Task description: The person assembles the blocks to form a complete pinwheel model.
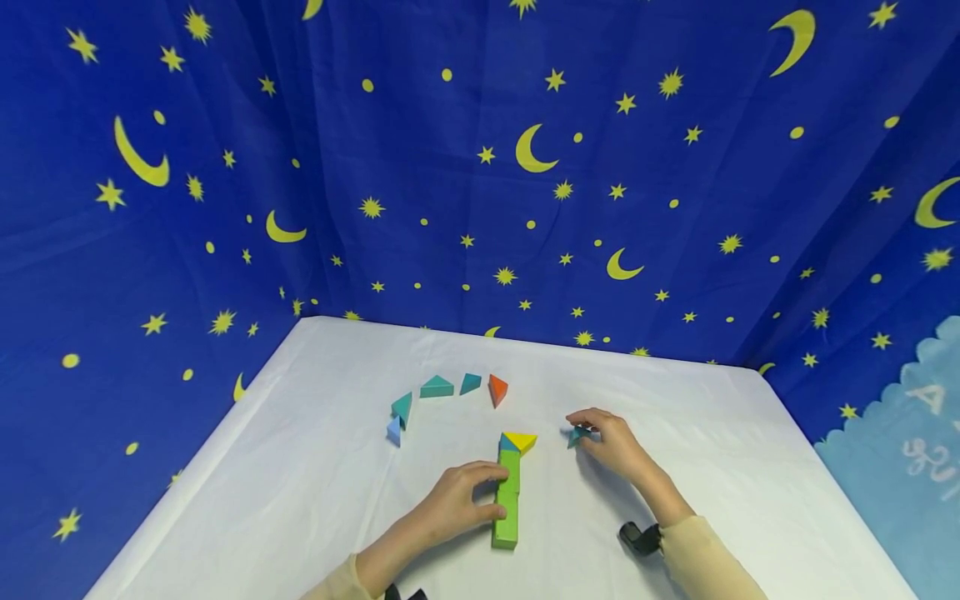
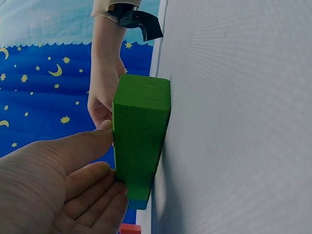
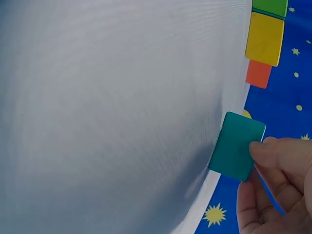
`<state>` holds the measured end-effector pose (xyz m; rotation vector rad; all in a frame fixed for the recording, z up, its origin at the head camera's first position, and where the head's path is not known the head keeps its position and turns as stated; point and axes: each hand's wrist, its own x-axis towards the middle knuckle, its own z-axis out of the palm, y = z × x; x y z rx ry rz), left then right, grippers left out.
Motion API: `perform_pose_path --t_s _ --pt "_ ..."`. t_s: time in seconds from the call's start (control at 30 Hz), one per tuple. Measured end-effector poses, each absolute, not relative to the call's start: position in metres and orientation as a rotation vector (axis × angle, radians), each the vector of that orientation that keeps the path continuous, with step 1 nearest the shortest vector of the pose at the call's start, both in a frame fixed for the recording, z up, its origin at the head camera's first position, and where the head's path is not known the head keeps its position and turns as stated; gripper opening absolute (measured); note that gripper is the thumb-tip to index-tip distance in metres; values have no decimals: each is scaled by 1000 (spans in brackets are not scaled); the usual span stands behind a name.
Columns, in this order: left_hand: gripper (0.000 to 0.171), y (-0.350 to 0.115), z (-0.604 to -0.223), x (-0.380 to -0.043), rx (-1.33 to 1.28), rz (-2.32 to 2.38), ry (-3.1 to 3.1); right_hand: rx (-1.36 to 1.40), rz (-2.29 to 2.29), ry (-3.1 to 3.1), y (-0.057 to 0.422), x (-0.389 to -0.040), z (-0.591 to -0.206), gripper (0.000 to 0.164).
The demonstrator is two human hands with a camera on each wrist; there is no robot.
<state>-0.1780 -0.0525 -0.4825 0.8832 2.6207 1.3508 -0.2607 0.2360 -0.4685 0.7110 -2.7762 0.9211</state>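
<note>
Two green blocks (image 1: 507, 517) lie end to end on the table in front of me. My left hand (image 1: 450, 502) is at their left side, thumb and fingertips touching them, fingers only loosely bent. At the far end of the green row sit a small blue triangle block (image 1: 507, 446) and a yellow triangle block (image 1: 522, 441). To the right, my right hand (image 1: 617, 447) pinches a teal triangle block (image 3: 236, 146) between thumb and fingers, close over the white cloth. In the left wrist view the green block (image 2: 139, 126) shows its end and side.
Farther back on the white table (image 1: 337, 358), loose triangle blocks form an arc: light blue (image 1: 393, 432), teal (image 1: 402, 408), another teal (image 1: 437, 387), a smaller teal (image 1: 470, 382) and orange-red (image 1: 497, 390). A blue star-patterned curtain (image 1: 450, 167) encloses the back and sides.
</note>
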Motion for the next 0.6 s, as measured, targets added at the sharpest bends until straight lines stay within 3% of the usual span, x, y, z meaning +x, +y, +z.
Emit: perform_pose_path --t_s 0.6 --pt "48 -52 -483 -178 883 1357 2632 602 905 -2798 237 -261 -468 27"
